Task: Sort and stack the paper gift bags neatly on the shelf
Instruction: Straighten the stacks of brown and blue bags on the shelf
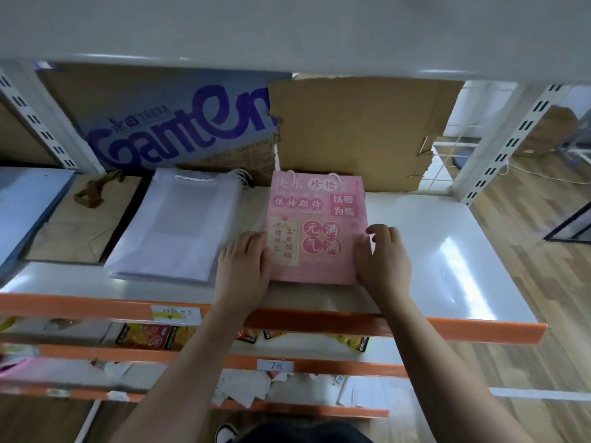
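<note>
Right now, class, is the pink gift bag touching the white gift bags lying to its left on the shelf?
Apart. The head view shows a strip of bare shelf between the pink gift bag and the white gift bags.

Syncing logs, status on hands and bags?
Left hand open on left edge of pink bag; right hand at its right edge, grip unclear. Bag flat on shelf, beside white bags. Nothing in the way.
</note>
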A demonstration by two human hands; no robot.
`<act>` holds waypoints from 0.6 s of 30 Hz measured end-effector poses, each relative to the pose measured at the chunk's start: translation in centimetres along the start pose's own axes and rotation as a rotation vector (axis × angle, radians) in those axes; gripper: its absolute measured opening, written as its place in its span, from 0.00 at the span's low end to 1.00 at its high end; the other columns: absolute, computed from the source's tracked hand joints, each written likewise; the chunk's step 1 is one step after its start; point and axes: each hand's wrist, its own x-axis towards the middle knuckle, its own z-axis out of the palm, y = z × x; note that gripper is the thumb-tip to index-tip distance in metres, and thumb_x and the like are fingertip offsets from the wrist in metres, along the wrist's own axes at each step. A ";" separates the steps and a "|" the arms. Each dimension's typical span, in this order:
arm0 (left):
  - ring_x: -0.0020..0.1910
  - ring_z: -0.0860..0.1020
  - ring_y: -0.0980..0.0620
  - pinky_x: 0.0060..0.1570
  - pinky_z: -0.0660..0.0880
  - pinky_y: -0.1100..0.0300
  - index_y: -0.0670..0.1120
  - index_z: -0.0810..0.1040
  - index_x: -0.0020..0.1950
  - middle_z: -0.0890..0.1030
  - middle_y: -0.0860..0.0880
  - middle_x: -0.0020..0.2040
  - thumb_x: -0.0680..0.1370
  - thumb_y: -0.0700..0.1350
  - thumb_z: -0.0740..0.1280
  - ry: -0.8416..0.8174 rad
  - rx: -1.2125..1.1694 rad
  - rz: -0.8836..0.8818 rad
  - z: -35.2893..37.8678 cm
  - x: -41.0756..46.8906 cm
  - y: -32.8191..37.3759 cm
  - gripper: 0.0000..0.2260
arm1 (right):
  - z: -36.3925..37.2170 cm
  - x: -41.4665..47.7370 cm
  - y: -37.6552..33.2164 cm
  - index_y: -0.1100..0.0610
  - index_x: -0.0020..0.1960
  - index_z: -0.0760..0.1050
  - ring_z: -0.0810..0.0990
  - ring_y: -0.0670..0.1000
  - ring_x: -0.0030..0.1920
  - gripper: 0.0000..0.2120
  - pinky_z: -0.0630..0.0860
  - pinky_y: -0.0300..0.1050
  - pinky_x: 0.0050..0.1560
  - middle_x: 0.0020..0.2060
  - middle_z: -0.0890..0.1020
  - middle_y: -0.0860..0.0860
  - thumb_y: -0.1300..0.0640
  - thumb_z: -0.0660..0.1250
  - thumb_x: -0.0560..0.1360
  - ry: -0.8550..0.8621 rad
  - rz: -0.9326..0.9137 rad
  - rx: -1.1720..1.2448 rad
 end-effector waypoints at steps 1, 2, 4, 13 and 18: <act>0.56 0.76 0.43 0.56 0.71 0.50 0.42 0.75 0.63 0.77 0.43 0.61 0.81 0.47 0.60 -0.008 0.008 -0.003 -0.2 -0.1 0.1 0.14 | 0.0 -0.2 -0.2 0.57 0.58 0.74 0.76 0.58 0.53 0.14 0.71 0.49 0.46 0.56 0.77 0.54 0.51 0.57 0.79 0.008 -0.107 -0.056; 0.58 0.75 0.43 0.59 0.70 0.50 0.42 0.75 0.64 0.77 0.44 0.62 0.81 0.47 0.59 -0.016 0.017 -0.013 -0.4 -0.3 0.3 0.15 | 0.1 -0.4 -0.3 0.58 0.57 0.75 0.76 0.58 0.53 0.14 0.72 0.50 0.48 0.55 0.78 0.55 0.51 0.58 0.78 0.016 -0.222 -0.104; 0.60 0.75 0.44 0.61 0.70 0.49 0.43 0.75 0.65 0.76 0.45 0.63 0.81 0.49 0.57 0.000 0.026 -0.032 -0.9 -1.1 0.6 0.17 | 0.3 -1.1 -1.2 0.59 0.55 0.75 0.76 0.59 0.52 0.10 0.73 0.52 0.49 0.54 0.79 0.56 0.55 0.63 0.77 0.018 -0.345 -0.056; 0.62 0.74 0.47 0.62 0.67 0.52 0.46 0.74 0.66 0.77 0.47 0.63 0.81 0.50 0.56 0.195 0.059 -0.129 -6.0 -7.4 -4.7 0.17 | 4.2 -7.9 -10.1 0.57 0.58 0.75 0.75 0.53 0.58 0.12 0.73 0.45 0.56 0.56 0.78 0.53 0.61 0.68 0.75 -0.218 -0.524 0.229; 0.59 0.76 0.47 0.61 0.67 0.50 0.44 0.77 0.63 0.79 0.47 0.59 0.81 0.48 0.57 0.341 0.055 -0.191 -10.5 -11.6 -11.7 0.16 | 8.0 -12.8 -16.3 0.59 0.55 0.77 0.77 0.52 0.52 0.10 0.72 0.42 0.51 0.49 0.80 0.53 0.63 0.68 0.74 -0.255 -0.648 0.265</act>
